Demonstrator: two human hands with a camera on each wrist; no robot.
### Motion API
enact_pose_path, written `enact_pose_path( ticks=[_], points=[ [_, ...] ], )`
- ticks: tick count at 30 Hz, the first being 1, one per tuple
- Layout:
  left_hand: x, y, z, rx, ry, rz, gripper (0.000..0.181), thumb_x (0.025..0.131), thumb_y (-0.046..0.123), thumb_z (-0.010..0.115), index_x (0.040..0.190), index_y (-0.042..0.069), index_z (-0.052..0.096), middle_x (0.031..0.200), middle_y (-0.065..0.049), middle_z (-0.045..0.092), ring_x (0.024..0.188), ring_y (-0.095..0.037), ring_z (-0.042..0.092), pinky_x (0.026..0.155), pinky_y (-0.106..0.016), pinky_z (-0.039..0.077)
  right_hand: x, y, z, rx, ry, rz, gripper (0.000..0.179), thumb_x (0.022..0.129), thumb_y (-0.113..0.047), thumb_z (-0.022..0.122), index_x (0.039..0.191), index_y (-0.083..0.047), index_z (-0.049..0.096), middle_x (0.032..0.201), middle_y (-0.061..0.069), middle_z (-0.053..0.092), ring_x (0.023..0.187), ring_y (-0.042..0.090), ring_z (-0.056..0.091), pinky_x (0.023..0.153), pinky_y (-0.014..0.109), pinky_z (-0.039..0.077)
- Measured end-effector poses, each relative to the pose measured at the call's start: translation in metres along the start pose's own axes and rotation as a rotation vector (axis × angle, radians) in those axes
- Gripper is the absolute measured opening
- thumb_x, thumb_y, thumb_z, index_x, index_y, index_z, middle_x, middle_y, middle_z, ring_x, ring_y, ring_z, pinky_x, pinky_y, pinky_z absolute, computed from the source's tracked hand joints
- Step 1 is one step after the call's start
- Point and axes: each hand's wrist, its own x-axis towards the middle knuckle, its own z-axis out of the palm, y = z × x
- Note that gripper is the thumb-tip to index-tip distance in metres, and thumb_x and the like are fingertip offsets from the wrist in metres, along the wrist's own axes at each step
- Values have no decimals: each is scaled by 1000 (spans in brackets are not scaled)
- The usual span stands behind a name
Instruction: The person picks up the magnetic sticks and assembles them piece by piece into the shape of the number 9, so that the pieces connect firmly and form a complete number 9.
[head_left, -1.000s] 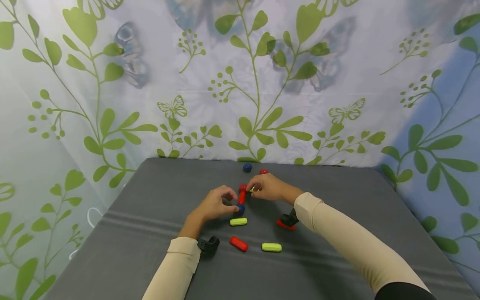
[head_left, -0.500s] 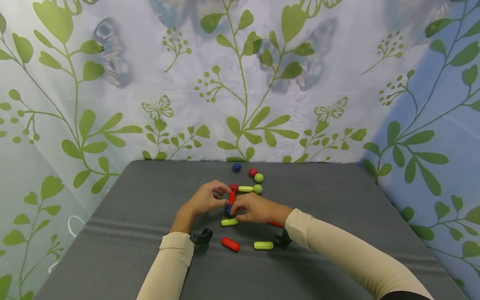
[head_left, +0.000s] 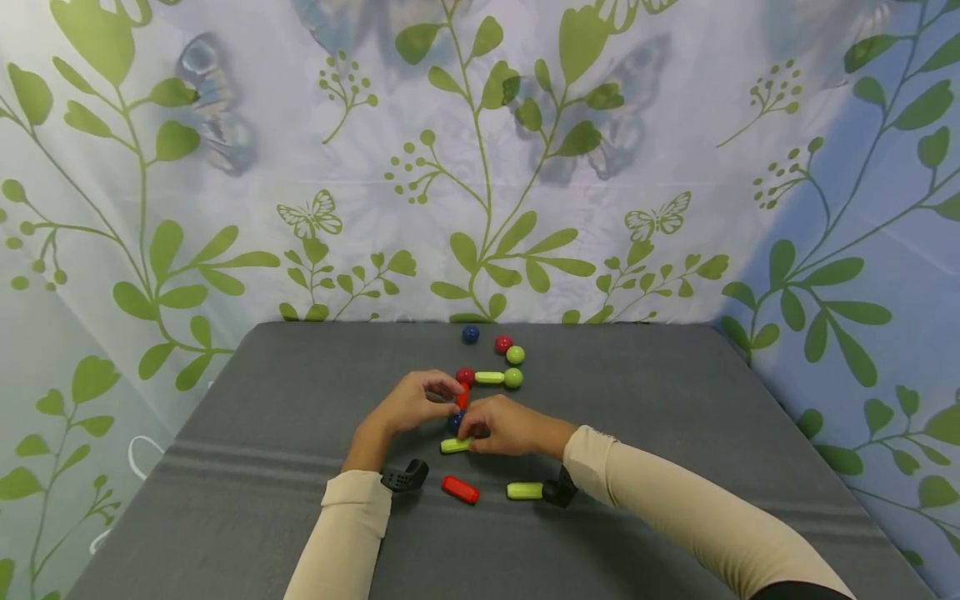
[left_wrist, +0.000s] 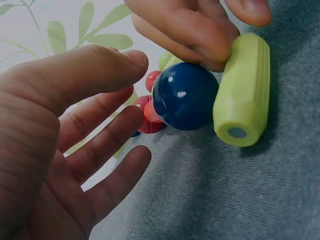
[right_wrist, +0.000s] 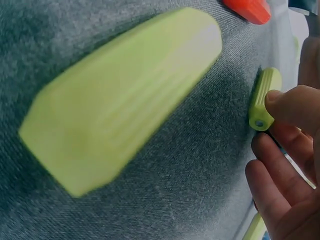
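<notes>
In the head view, my left hand point(head_left: 415, 402) is beside a blue ball point(left_wrist: 185, 96), its thumb and fingers spread. My right hand point(head_left: 506, 425) pinches the right end of a yellow-green rod point(head_left: 453, 446), which lies just in front of the ball. A round metal spot shows on the rod's end in the left wrist view. A red rod point(head_left: 462, 397) runs from the blue ball to a red ball point(head_left: 465, 377). From there, another yellow-green rod point(head_left: 490, 377) leads right to a green ball point(head_left: 513, 378).
Nearer on the grey table point(head_left: 300, 533) lie a loose red rod point(head_left: 460, 489) and a yellow-green rod point(head_left: 524, 491), the latter beside the right wrist. Toward the back are a blue ball point(head_left: 470, 334), a red ball point(head_left: 503, 343) and a green ball point(head_left: 515, 355). A patterned curtain point(head_left: 420, 208) hangs behind.
My right hand has come from the far yellow-green rod toward me, past the blue ball, to the near rod. My left hand stays by the blue ball. The head view has shifted slightly.
</notes>
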Motion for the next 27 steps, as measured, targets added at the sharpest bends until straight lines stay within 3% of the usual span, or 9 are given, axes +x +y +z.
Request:
enact_pose_path(
  ticks=[5,9,17,22,27],
  points=[
    [-6,25,-1,12,-32,-7,26,87,-7,75,111,-12,68,111,-31,65,104,-49,62,89,-54,52,1,0,0,-19,3,1,16,90,-3,76,104,-9,75,102,-2,67,92,7,66,81,22,54],
    [-11,36,-2,47,-38,-13,22,87,-6,75,109,-9,70,109,-27,65,103,-47,63,85,-44,54,3,-1,0,-45,-3,-9,16,90,-5,77,105,-9,75,102,-2,67,91,7,65,80,22,53],
    [-3,-4,2,64,-33,-31,24,86,-5,78,108,-3,72,108,-20,68,101,-40,65,80,-35,55,5,-2,5,-106,0,-20,15,89,-10,80,103,-11,75,99,-3,66,87,7,64,77,19,51],
    [-3,-8,1,43,-36,-61,25,85,0,80,108,3,74,107,-11,70,99,-30,67,78,-33,55,3,-3,3,-146,-12,16,12,89,-12,80,99,-12,74,97,-4,65,86,7,63,75,18,50],
    [-5,-4,1,37,-27,-52,24,84,2,82,107,4,74,105,-9,71,98,-27,67,80,-35,55,-6,0,-4,-181,0,15,10,89,-10,79,96,-14,73,94,-4,65,84,9,62,75,21,51]
  ],
)
